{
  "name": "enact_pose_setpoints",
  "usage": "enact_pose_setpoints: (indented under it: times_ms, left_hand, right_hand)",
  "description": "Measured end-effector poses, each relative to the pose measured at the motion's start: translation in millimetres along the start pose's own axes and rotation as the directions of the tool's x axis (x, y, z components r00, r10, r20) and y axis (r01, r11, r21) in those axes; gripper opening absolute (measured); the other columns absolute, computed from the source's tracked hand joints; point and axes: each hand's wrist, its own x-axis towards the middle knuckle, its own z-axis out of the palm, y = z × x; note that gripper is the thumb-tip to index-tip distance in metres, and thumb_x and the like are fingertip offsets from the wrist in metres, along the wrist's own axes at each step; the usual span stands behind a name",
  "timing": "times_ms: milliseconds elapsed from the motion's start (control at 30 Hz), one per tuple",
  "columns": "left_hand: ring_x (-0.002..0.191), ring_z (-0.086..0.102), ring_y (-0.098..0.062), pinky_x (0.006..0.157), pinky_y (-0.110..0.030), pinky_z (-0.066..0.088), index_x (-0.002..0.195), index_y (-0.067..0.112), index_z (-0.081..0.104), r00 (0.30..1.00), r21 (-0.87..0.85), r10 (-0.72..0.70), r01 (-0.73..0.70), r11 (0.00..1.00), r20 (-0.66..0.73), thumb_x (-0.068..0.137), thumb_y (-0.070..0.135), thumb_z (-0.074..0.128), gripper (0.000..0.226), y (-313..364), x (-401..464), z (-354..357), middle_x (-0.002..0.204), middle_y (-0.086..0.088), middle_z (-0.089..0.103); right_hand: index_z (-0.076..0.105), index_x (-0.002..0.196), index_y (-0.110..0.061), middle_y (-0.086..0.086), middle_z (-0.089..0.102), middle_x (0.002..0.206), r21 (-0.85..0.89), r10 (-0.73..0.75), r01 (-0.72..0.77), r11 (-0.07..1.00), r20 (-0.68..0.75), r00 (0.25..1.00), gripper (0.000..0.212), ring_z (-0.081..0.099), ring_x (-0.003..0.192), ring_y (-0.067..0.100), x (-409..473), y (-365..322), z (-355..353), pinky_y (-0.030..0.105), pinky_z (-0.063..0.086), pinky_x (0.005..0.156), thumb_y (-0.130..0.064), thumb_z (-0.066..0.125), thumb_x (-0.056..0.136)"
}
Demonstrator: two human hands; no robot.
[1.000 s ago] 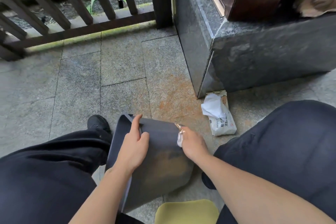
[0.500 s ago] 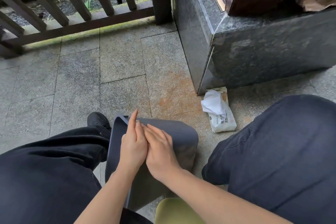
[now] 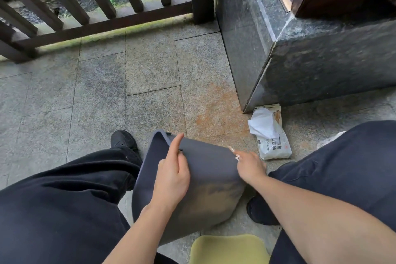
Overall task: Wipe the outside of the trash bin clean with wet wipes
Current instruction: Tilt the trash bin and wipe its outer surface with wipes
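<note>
Your right hand (image 3: 249, 166) wipes the bin (image 3: 205, 180) at three o'clock, wipe hidden; left hand (image 3: 171, 176) steadies, fingers relaxed; next scrub the smudge.

The trash bin (image 3: 205, 180) is a dark grey, matte plastic container with rounded corners, lying tipped on its side on the stone floor between the person's legs, its open mouth turned to the left. Its broad upper face shows a dull brownish smear of dirt across the near half, while the far half looks plain grey. The pack of wet wipes (image 3: 274, 146) lies flat on the floor to the right of the bin, close to it but apart, at the foot of a dark stone block. A crumpled white wipe (image 3: 263, 123) sticks up from its opening.
</note>
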Motion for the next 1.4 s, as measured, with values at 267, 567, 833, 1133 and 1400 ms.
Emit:
enact_pose_setpoints:
  times_ms: [267,567,833,1133,1400]
  left_hand:
    - [0.044,0.047,-0.017,0.046,-0.034,0.032,0.147,0.046,0.032,0.993,0.048,0.057,-0.062,0.997,0.104,0.095,0.018,0.036,0.06,8.1,1.3,1.7,0.057,0.004,0.056]
    - [0.045,0.049,-0.011,0.046,-0.025,0.035,0.145,0.04,0.041,1.0,0.02,-0.015,0.016,1.0,-0.013,0.096,0.014,0.037,0.055,-1.9,-2.0,-6.0,0.053,0.004,0.055]
    - [0.045,0.046,-0.011,0.042,-0.025,0.027,0.148,0.044,0.032,0.997,0.053,0.011,-0.015,0.998,0.078,0.099,0.018,0.039,0.056,9.5,6.8,3.6,0.048,0.004,0.049]
    - [0.042,0.045,-0.012,0.046,-0.024,0.033,0.146,0.043,0.039,1.0,-0.004,0.028,-0.028,1.0,0.004,0.091,0.018,0.036,0.06,1.2,7.5,0.4,0.052,0.005,0.053]
    - [0.042,0.041,-0.01,0.043,-0.026,0.03,0.145,0.05,0.032,0.999,-0.004,0.006,-0.005,1.0,0.049,0.093,0.027,0.033,0.056,4.8,20.1,5.2,0.052,0.004,0.051]
  right_hand:
    - [0.058,0.135,-0.035,-0.001,0.053,0.145,0.417,-0.26,0.199,0.887,0.094,0.961,0.039,0.05,0.132,0.022,-16.2,-66.2,-9.0,0.028,0.04,0.106,-0.018,0.045,0.102]
    - [0.046,0.138,-0.052,-0.005,0.044,0.152,0.294,-0.463,0.413,0.862,0.124,0.878,0.045,0.029,0.146,0.017,-39.2,-68.2,-12.5,0.051,0.012,0.12,-0.024,0.036,0.104]
    - [0.055,0.134,-0.04,0.001,0.058,0.137,0.078,0.015,-0.021,0.997,0.077,0.997,0.044,0.053,0.123,0.03,-15.0,-16.1,-12.9,0.047,0.037,0.107,-0.019,0.037,0.101]
    - [0.049,0.138,-0.045,-0.013,0.054,0.142,0.27,-0.497,0.496,0.825,-0.07,0.865,0.042,0.035,0.14,0.001,-51.1,-74.1,-3.6,0.037,0.013,0.118,-0.032,0.034,0.101]
    - [0.064,0.122,-0.027,0.011,0.067,0.115,0.163,0.08,-0.066,0.984,-0.077,0.994,0.038,0.059,0.106,0.035,-26.3,-25.0,-5.1,0.039,0.048,0.088,-0.016,0.037,0.099]
